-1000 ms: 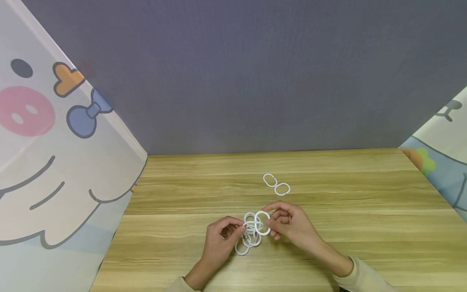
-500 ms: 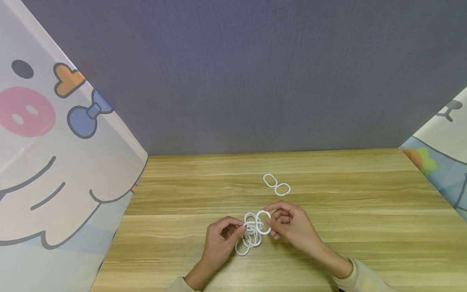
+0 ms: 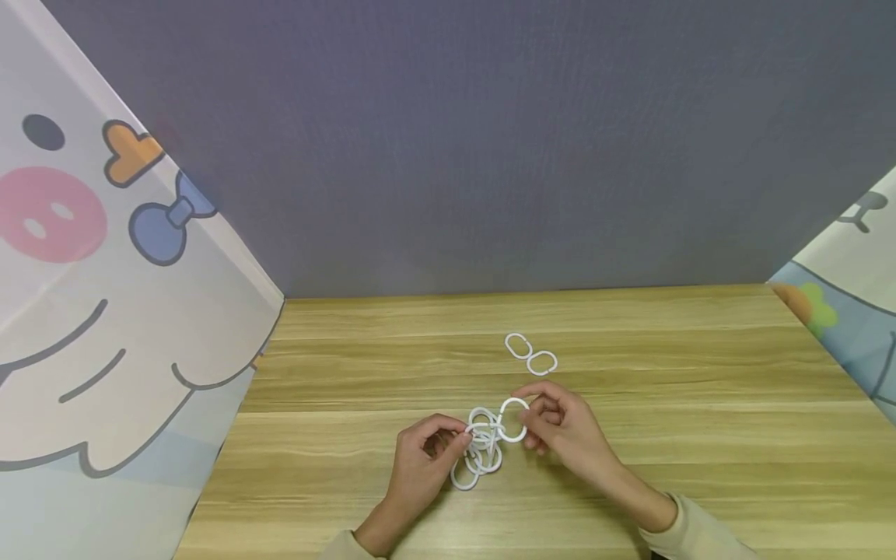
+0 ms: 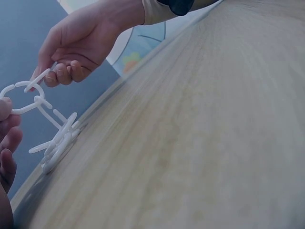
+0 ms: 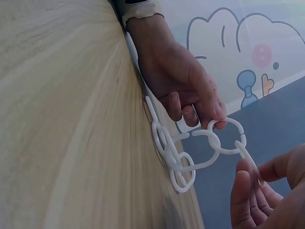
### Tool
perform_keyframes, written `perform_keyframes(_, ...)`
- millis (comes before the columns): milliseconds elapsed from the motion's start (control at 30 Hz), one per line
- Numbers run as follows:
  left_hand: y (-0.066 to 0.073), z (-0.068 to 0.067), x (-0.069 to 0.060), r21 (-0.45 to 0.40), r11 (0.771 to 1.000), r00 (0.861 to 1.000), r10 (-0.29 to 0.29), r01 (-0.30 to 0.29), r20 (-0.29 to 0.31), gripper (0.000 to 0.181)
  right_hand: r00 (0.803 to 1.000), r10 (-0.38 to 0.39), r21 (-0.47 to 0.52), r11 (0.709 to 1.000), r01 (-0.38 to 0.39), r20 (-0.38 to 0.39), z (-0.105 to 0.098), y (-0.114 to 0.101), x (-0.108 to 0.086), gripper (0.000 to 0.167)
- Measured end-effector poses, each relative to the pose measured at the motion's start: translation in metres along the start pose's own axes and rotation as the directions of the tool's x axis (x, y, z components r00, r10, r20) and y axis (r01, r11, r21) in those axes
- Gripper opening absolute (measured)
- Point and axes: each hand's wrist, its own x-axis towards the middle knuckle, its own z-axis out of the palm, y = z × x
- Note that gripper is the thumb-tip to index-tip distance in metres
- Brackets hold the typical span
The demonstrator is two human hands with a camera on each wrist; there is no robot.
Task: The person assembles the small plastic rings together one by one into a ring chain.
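Between thumb and index finger, my left hand (image 3: 423,463) pinches a white plastic split ring (image 5: 231,152) at the end of a short chain. More white rings (image 3: 464,488) hang from it and bunch on the tabletop below. My right hand (image 3: 570,435) pinches another white ring (image 3: 514,400) by its right side. In the right wrist view this ring's far end (image 5: 241,145) meets the left hand's ring close to its gap, and the two look hooked together. Fingertips hide part of both rings.
Farther back on the wood-grain table (image 3: 350,373) lie two white split rings (image 3: 542,374), touching end to end; whether they are linked I cannot tell. A grey panel (image 3: 490,155) stands behind the table, with cartoon-printed panels (image 3: 210,327) at the sides.
My right hand has shifted slightly right and away from me, carrying its ring off the bunch and turning it a little. My left hand has stayed in place.
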Motion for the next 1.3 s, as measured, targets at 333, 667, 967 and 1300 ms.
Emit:
perform_keyframes(333, -0.0026, 0.0005, 0.0000, -0.027, 0.998, 0.998, 0.060, -0.059, 0.023, 0.015, 0.997, -0.028, 0.009, 1.000, 0.029, -0.077, -0.0003, 0.0004, 0.0018, 0.025)
perform_keyframes(667, -0.0022, -0.0001, -0.0001, -0.017, 0.997, 0.994, 0.077, -0.076, 0.072, 0.015, 0.995, -0.084, 0.040, 0.995, 0.086, -0.056, -0.0006, -0.0006, -0.0001, 0.023)
perform_keyframes(967, -0.0021, -0.0007, 0.0001, 0.008, 1.000, 0.996, 0.024, -0.024, 0.088, 0.012, 0.995, -0.057, 0.012, 0.998, 0.058, -0.086, 0.0021, -0.0054, -0.0031, 0.011)
perform_keyframes(1300, -0.0038, -0.0007, -0.0005, 0.015, 1.000, 0.997, 0.016, -0.017, 0.081, 0.008, 0.987, -0.110, -0.072, 0.992, 0.101, -0.121, 0.0025, -0.0015, -0.0022, 0.006)
